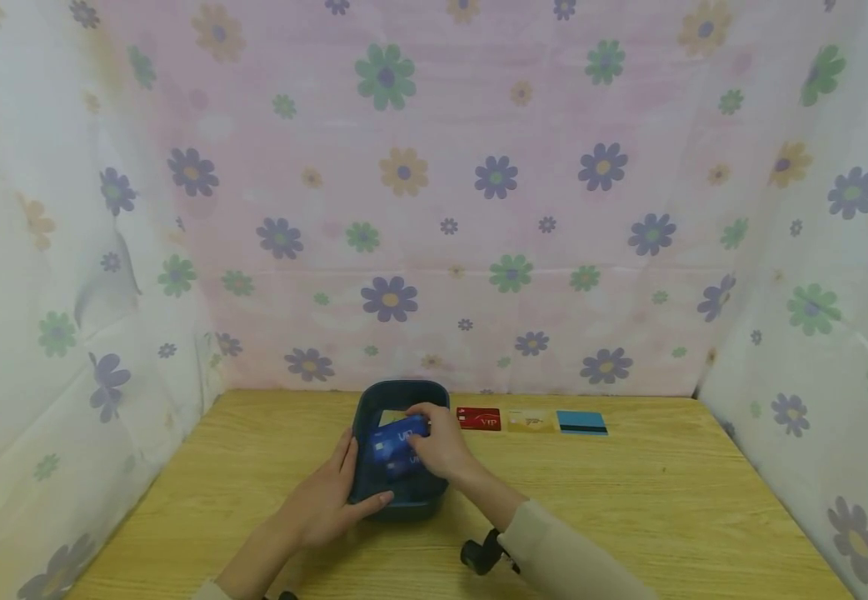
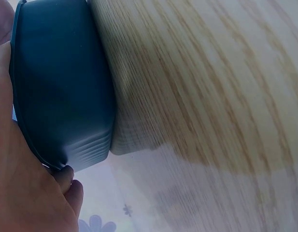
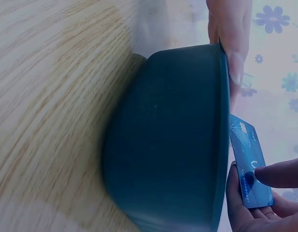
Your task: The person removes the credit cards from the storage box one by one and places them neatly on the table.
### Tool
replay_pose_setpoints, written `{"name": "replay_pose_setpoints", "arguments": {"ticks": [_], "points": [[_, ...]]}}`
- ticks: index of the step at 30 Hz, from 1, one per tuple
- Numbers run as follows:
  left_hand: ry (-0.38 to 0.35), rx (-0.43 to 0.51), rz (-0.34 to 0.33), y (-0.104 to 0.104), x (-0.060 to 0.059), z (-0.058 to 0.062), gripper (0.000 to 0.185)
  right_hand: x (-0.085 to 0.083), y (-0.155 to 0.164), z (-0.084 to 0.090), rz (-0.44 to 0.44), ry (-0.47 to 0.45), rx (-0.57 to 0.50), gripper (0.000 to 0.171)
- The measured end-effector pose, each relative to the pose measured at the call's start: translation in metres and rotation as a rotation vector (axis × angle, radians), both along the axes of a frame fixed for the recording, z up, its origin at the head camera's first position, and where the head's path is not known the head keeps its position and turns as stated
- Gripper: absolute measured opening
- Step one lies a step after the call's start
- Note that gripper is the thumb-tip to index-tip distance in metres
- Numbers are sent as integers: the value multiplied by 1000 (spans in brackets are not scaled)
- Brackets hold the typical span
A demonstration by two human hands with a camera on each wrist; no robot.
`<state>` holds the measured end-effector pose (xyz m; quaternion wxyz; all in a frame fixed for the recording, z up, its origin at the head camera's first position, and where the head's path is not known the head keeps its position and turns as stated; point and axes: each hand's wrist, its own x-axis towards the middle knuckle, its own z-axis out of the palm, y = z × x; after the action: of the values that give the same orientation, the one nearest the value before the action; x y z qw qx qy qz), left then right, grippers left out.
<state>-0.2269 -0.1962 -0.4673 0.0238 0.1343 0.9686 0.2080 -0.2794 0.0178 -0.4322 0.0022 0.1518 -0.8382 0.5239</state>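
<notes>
My right hand [image 1: 440, 442] pinches a blue card [image 1: 396, 437] between thumb and fingers, over the opening of a dark teal plastic bin [image 1: 401, 506]. White lettering and a small chip mark show on this card, also seen in the right wrist view past the bin's rim. Inside the bin, a pale yellowish card [image 1: 391, 416] is partly covered, and a darker blue patch with similar lettering [image 1: 406, 465] lies just below the pinched card. My left hand [image 1: 325, 500] grips the bin's near left side, fingers along the left rim and thumb over the near edge.
To the right of the bin, a red VIP card [image 1: 479, 418], a gold card [image 1: 532, 420] and a light blue card with a black stripe [image 1: 582, 423] lie in a row on the wooden table [image 1: 614, 508]. Flowered cloth [image 1: 464, 250] hangs behind and at both sides.
</notes>
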Motion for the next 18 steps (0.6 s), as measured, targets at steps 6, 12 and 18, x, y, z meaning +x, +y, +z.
{"name": "replay_pose_setpoints", "arguments": {"ticks": [6, 12, 18], "points": [[1, 10, 2, -1, 0, -1, 114, 3, 12, 5, -9, -20, -1, 31], [7, 9, 4, 0, 0, -1, 114, 3, 27, 4, -13, -27, -14, 33], [13, 7, 7, 0, 0, -1, 115, 0, 40, 1, -27, -27, 2, 35]]}}
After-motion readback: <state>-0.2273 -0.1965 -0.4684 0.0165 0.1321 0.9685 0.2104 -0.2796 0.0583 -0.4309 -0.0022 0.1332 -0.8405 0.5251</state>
